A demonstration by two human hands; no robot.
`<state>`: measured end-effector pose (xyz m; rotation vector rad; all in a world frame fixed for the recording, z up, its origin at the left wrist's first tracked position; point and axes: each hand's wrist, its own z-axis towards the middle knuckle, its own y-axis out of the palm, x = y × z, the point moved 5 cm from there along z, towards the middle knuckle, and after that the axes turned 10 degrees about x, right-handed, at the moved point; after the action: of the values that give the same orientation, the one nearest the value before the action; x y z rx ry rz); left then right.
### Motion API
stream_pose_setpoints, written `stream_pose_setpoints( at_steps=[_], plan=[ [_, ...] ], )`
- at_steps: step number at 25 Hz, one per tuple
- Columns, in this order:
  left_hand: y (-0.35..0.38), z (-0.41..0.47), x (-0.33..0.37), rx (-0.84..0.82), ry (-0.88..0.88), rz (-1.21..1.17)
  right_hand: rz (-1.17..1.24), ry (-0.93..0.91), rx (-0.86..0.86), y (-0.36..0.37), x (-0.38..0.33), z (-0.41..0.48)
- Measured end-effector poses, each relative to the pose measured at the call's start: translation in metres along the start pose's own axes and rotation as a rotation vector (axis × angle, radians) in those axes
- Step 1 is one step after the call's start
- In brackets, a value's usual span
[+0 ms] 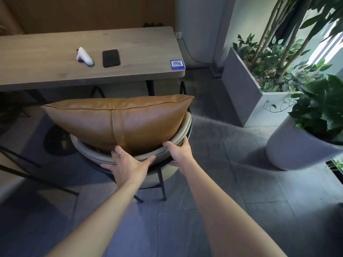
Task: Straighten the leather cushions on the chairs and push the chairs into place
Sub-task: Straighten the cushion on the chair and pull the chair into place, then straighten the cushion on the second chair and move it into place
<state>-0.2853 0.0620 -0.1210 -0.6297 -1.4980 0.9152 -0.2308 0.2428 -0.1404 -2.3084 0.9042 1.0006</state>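
Observation:
A tan leather cushion (118, 121) stands upright against the curved beige backrest of a chair (87, 148) with thin black legs. The chair faces a wooden table (55, 71) and stands a little back from it. My left hand (128, 162) lies over the top rim of the backrest at its middle, fingers spread and touching the cushion's lower edge. My right hand (179, 152) grips the backrest rim further right, thumb on top and fingers under the edge.
A white controller (84, 56), a black phone (111, 58) and a blue QR sticker (177, 64) lie on the table. A grey rectangular planter (241, 93) and a round white pot (293, 149) with leafy plants stand to the right. Black chair legs (24, 162) show at left.

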Motion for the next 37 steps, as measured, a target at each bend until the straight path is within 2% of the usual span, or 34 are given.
stream_pose_setpoints(
  at_steps=[13, 16, 19, 23, 26, 30, 34, 37],
  plan=[
    [0.0, 0.008, 0.02, 0.018, 0.006, 0.046, -0.055, 0.001, -0.025, 0.001, -0.02, 0.025],
    [0.002, 0.008, 0.018, 0.004, 0.005, 0.036, -0.162, -0.018, -0.056, 0.0, -0.02, 0.027],
    [-0.003, 0.006, 0.014, -0.034, -0.03, -0.029, -0.389, -0.076, -0.057, -0.002, -0.026, 0.022],
    [-0.036, 0.011, 0.002, -0.035, -0.016, -0.153, -0.773, -0.28, 0.099, -0.002, -0.046, -0.008],
    [-0.082, 0.028, -0.009, 0.011, -0.07, -0.246, -1.001, -0.495, 0.12, 0.006, -0.062, -0.046],
    [-0.178, 0.043, -0.012, 0.119, 0.019, -0.233, -1.038, -0.883, 0.064, 0.032, -0.099, -0.138],
    [-0.271, 0.046, -0.015, 0.212, 0.226, 0.031, -1.06, -1.187, 0.046, 0.064, -0.139, -0.237],
    [-0.351, 0.047, -0.028, 0.289, 0.292, 0.156, -1.003, -1.359, 0.012, 0.094, -0.165, -0.321]
  ],
)
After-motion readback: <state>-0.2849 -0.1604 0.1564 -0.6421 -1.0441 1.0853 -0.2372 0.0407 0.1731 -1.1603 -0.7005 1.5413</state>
